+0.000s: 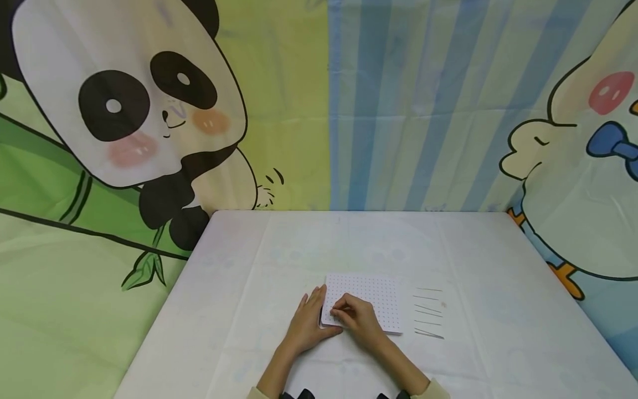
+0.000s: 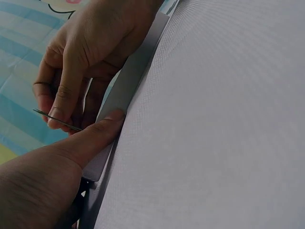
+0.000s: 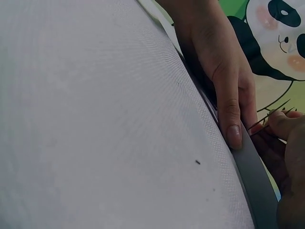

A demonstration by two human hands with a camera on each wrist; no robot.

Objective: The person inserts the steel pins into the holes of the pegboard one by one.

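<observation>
A white board (image 1: 369, 299) with a grid of small dots or holes lies on the table, its thin side edge (image 2: 126, 83) showing in the left wrist view. My left hand (image 1: 309, 321) rests at the board's left side, fingers extended along it and thumb (image 3: 232, 119) against the near edge. Over the board's near left part, my right hand (image 1: 360, 320) pinches a thin, dark, needle-like rod (image 2: 57, 119) between thumb and fingers. The rod is held tilted; fingers hide its lower end. Whether it touches the board cannot be told.
To the right of the board several similar thin rods (image 1: 427, 315) lie on the white-covered table (image 1: 239, 332), roughly in a column, the nearest ones crossing. A cartoon-printed curtain (image 1: 279, 111) hangs behind the table and down its sides.
</observation>
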